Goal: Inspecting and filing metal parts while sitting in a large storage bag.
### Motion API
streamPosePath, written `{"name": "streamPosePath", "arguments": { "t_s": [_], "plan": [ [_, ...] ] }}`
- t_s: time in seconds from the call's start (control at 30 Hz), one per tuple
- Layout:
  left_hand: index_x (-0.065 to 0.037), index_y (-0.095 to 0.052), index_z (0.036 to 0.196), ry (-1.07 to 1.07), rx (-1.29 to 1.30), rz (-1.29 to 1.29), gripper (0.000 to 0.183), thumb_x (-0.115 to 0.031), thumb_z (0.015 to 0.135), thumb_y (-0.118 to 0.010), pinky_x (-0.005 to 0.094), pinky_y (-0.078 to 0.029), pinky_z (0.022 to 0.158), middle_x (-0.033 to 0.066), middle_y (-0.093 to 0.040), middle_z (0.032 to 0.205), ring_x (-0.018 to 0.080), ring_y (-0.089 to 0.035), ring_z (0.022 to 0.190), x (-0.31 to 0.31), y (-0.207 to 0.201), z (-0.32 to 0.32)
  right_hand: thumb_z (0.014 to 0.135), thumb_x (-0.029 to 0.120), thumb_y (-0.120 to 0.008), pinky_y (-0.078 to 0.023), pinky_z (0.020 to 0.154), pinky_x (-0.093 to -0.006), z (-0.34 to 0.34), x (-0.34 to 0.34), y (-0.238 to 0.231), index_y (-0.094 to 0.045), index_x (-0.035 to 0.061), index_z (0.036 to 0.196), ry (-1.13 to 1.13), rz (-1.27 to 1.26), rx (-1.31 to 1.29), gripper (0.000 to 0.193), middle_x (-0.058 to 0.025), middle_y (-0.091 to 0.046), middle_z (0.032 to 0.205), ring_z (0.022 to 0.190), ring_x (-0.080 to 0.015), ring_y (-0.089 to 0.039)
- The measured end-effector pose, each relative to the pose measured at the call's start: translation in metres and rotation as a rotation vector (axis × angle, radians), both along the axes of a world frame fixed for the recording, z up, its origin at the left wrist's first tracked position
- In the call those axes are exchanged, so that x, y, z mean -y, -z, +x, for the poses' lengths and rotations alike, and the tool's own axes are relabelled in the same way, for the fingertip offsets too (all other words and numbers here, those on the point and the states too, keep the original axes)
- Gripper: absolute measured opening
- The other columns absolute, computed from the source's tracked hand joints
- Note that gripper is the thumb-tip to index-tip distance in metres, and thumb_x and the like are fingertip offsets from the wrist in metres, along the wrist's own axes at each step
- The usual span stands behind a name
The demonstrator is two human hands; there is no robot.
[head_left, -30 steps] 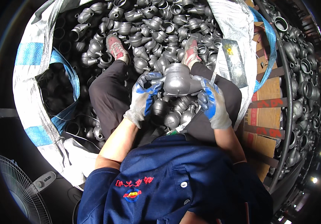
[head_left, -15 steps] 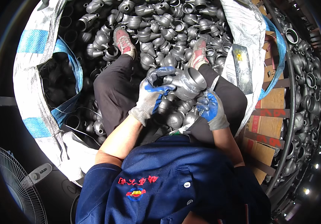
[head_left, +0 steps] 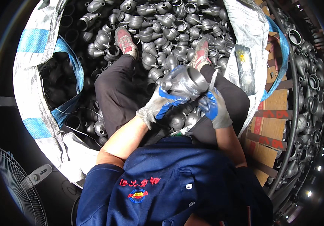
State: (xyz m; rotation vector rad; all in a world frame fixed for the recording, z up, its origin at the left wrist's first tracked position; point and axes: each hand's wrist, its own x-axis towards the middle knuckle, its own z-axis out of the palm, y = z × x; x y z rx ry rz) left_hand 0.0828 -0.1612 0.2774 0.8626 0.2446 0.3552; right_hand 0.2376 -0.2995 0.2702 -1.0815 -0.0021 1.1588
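Note:
My left hand (head_left: 165,100) is wrapped round a grey plastic pipe fitting (head_left: 184,83) in a white and blue coated glove, over my lap. The fitting's wide round mouth faces right and its narrow end points left. In a matching glove, my right hand (head_left: 214,107) is closed on a knife (head_left: 214,79) whose thin pale blade points up beside the fitting's mouth. The knife's handle is hidden in the fist. Whether the blade touches the rim I cannot tell. Several similar fittings (head_left: 177,121) lie between my thighs, below the hands.
A white bulk bag (head_left: 30,90) with blue straps surrounds my legs, with a heap of grey fittings (head_left: 165,34) around my shoes. A flat dark plate (head_left: 245,69) rests on its right side. Cardboard (head_left: 269,128) behind metal bars stands right; a fan (head_left: 18,184) is lower left.
My left hand has shifted its hold from the fitting's narrow end to round its body. The fitting has turned slightly. My right hand stays close by, its knife now more upright.

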Motion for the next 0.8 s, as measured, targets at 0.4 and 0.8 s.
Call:
{"name": "streamPosePath", "arguments": {
  "t_s": [0.4, 0.8],
  "plan": [
    [-0.003, -0.037, 0.137, -0.538, -0.126, 1.333, 0.098, -0.031, 0.057, -0.087, 0.0464, -0.038, 0.101, 0.019, -0.042, 0.137, 0.0395, -0.044, 0.122, 0.005, 0.012, 0.003, 0.083, 0.002, -0.066, -0.046, 0.059, -0.0185, -0.042, -0.013, -0.05, -0.063, -0.003, 0.108, -0.01, 0.051, 0.6, 0.025, -0.002, -0.065, 0.084, 0.067, -0.003, -0.056],
    [-0.007, -0.043, 0.137, -0.612, -0.166, 1.442, 0.068, -0.017, 0.075, -0.069, 0.0451, -0.043, 0.095, 0.0201, -0.047, 0.125, 0.0385, -0.049, 0.115, 0.012, 0.005, 0.0, 0.084, 0.0, -0.065, -0.04, 0.057, -0.0188, -0.04, -0.01, -0.033, -0.064, -0.0008, 0.096, -0.126, -0.127, 0.774, 0.012, 0.0023, -0.059, 0.078, 0.065, -0.0021, -0.049]
  ]
}}
